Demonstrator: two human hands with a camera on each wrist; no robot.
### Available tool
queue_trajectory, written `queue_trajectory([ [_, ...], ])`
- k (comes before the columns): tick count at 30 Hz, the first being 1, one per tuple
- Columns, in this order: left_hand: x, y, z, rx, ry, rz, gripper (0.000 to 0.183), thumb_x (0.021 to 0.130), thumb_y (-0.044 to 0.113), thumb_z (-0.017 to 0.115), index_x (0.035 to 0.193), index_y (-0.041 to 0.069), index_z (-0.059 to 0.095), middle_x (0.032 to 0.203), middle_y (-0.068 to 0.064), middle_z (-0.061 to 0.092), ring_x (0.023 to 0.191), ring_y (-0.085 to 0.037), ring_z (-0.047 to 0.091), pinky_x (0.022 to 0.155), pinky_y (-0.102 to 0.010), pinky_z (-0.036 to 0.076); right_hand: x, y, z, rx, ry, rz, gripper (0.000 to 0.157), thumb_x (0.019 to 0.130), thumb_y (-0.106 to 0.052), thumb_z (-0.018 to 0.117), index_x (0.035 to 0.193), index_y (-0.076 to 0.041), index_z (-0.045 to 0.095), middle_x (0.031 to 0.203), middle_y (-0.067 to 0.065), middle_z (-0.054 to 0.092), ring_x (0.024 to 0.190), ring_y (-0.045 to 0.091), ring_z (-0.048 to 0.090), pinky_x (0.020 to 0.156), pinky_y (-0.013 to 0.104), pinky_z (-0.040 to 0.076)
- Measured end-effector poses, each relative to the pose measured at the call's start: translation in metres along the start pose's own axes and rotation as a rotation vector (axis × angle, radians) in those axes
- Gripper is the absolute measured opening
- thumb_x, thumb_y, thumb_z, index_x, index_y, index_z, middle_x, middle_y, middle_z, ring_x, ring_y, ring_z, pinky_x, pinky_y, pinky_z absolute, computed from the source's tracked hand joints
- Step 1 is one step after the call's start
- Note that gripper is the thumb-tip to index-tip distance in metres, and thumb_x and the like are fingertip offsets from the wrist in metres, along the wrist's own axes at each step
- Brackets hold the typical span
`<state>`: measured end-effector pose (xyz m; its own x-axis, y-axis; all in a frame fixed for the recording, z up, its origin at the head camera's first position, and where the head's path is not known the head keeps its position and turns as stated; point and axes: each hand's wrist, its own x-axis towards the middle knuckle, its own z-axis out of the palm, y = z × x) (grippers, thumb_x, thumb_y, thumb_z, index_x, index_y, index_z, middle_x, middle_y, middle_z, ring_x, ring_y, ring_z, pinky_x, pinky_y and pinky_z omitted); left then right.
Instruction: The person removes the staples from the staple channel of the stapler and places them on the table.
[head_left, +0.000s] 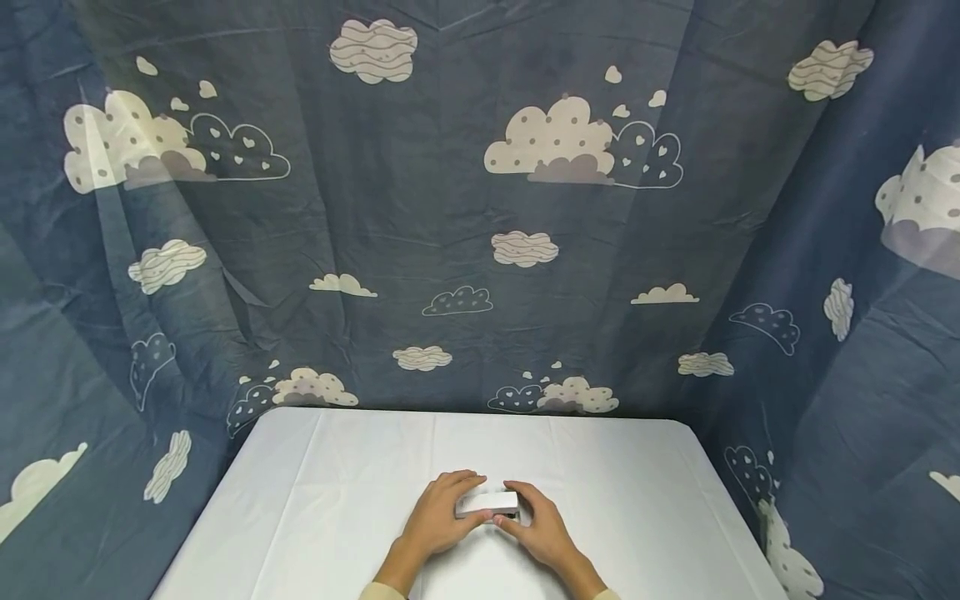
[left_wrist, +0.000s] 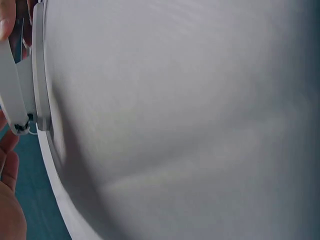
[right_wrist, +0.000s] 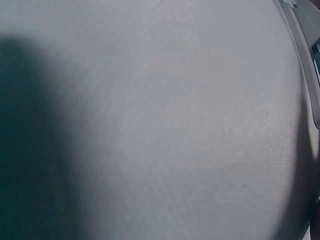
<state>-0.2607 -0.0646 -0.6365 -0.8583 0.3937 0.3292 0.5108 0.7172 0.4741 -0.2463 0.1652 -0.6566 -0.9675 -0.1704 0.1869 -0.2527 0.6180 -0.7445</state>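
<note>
A white and grey stapler [head_left: 486,503] lies crosswise on the white table between both hands. My left hand [head_left: 437,518] grips its left end, thumb along the near side and fingers behind. On the right end, my right hand [head_left: 542,527] holds it between the thumb and a finger. The left wrist view shows the stapler [left_wrist: 14,87] from the side, its upper arm angled away from the flat base, its hinge by the fingers [left_wrist: 10,160]. Only an edge of the stapler [right_wrist: 304,55] enters the right wrist view.
The table [head_left: 360,475] is spread with a white cloth with fold lines. Its far edge meets a dark blue curtain [head_left: 420,208] printed with clouds, which also hangs along the left and right sides.
</note>
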Motion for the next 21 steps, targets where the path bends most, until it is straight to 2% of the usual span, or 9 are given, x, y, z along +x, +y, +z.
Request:
queue_trajectory([
  [4,0.002,0.002,0.006,-0.01,0.026,0.031,0.05,0.093,0.063,0.065,0.129,0.029,0.07,0.128,0.009,0.068,0.118,-0.015,0.061,0.099,-0.044,0.051,0.0,0.002,-0.001,0.089,0.013,0.021,0.058,0.087,-0.048,0.08,0.132,-0.014,0.066,0.14,0.01,0.065,0.136,0.039,0.056,0.115,0.06,0.039],
  [8,0.001,0.001,0.01,-0.046,0.035,0.049,0.045,0.094,0.06,0.065,0.122,0.026,0.074,0.117,0.012,0.07,0.109,-0.011,0.061,0.095,-0.041,0.052,-0.001,0.004,-0.001,0.122,0.01,0.028,0.051,0.086,-0.046,0.081,0.124,-0.014,0.07,0.134,0.01,0.068,0.132,0.04,0.058,0.113,0.06,0.04],
  [14,0.001,0.002,0.012,-0.083,0.001,0.056,0.044,0.096,0.053,0.066,0.126,0.022,0.073,0.114,0.011,0.069,0.105,-0.008,0.06,0.095,-0.037,0.054,0.0,0.007,-0.003,0.134,0.006,0.022,0.047,0.083,-0.039,0.085,0.119,-0.011,0.073,0.124,0.009,0.073,0.124,0.038,0.063,0.108,0.06,0.045],
  [21,0.006,0.003,0.011,-0.072,-0.023,0.069,0.037,0.095,0.043,0.07,0.125,0.021,0.073,0.114,0.01,0.067,0.104,-0.008,0.057,0.094,-0.035,0.052,0.005,0.006,-0.007,0.201,-0.04,0.071,0.049,0.082,-0.034,0.087,0.119,-0.006,0.073,0.121,0.009,0.075,0.126,0.037,0.062,0.112,0.06,0.041],
])
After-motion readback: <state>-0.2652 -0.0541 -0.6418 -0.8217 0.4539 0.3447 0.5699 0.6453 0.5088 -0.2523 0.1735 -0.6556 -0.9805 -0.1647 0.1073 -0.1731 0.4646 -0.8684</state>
